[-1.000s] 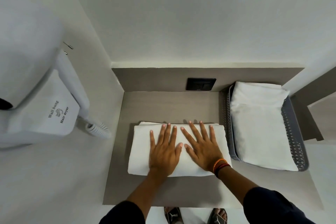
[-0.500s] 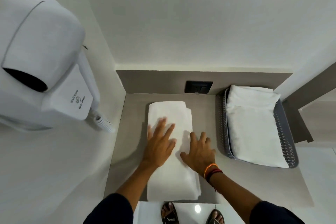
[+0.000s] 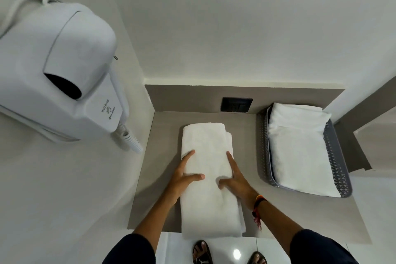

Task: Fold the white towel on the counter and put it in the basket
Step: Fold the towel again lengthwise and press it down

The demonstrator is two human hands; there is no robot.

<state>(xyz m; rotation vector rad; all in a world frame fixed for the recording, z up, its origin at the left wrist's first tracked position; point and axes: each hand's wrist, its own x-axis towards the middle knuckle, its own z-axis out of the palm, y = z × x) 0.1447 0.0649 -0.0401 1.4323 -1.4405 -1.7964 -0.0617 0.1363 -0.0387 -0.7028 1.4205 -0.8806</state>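
Observation:
The folded white towel (image 3: 209, 178) lies lengthwise on the grey counter (image 3: 162, 135), its near end hanging slightly over the front edge. My left hand (image 3: 183, 176) holds its left edge, thumb on top and fingers along the side. My right hand (image 3: 234, 178) holds the right edge the same way. The grey perforated basket (image 3: 337, 161) stands at the right of the counter with another folded white towel (image 3: 300, 150) inside it.
A white wall-hung hair dryer (image 3: 64, 75) with a coiled cord sticks out from the left wall. A dark socket plate (image 3: 236, 104) sits on the back panel. White walls close the counter at the back and left. My feet in sandals show below the counter edge.
The towel has been turned from crosswise to lengthwise. My hands have moved from lying flat on top of it to gripping its left and right edges.

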